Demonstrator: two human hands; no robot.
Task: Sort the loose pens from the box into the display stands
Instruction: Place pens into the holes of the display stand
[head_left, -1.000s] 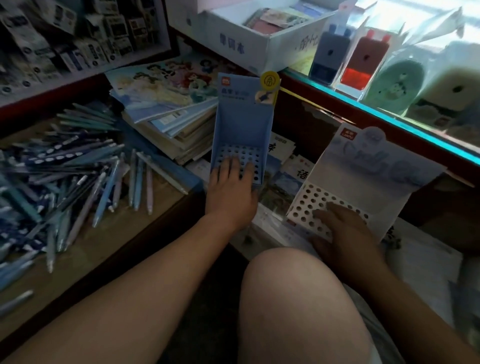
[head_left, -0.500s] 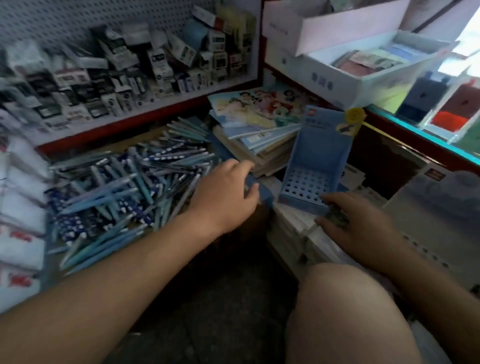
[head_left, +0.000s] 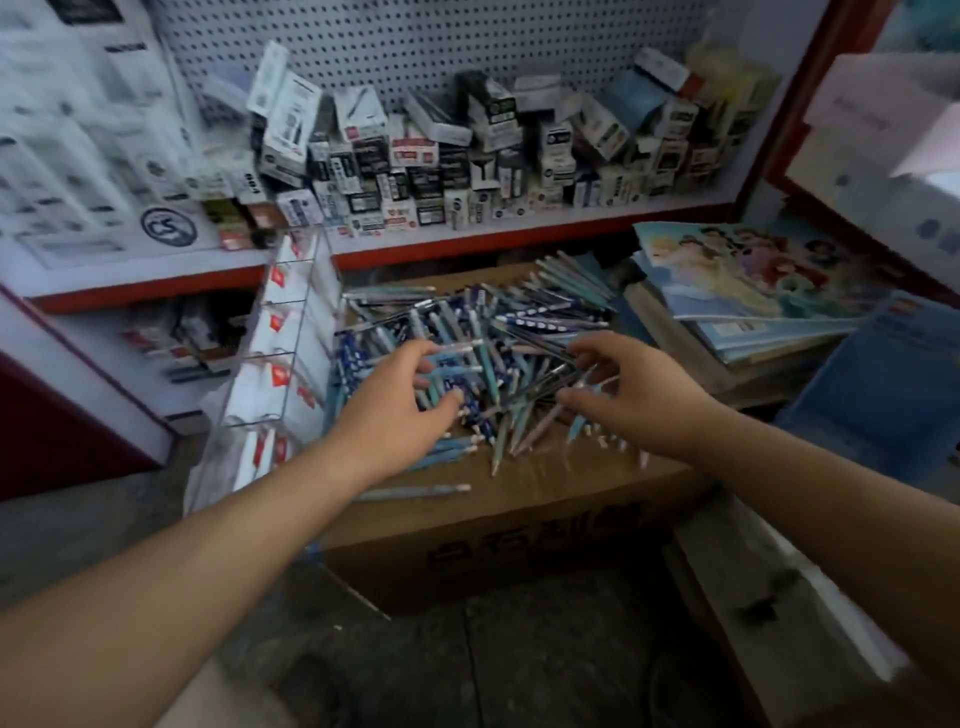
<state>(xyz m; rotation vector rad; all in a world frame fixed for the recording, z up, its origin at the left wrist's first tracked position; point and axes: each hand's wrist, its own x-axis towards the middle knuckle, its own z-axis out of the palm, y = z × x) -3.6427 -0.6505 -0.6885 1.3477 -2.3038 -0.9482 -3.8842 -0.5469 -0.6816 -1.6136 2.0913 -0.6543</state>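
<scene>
pens (head_left: 483, 358): blue, teal, pink, some navy white-dotted | box (head_left: 519, 540): brown | shelf edge (head_left: 519, 236): red

- A cardboard box (head_left: 519, 525) stands on the dark floor (head_left: 467, 670).
- On its flat top lies a loose heap of pens (head_left: 498, 332), mostly blue, teal and white and crossing every way. A few lie apart near the front edge.
- Behind it, a red-edged shelf (head_left: 519, 236) carries piled small packets (head_left: 467, 171), some upright, some tipped.
- Just right of the box sits a stack of books (head_left: 753, 317), with a picture cover on top.
</scene>
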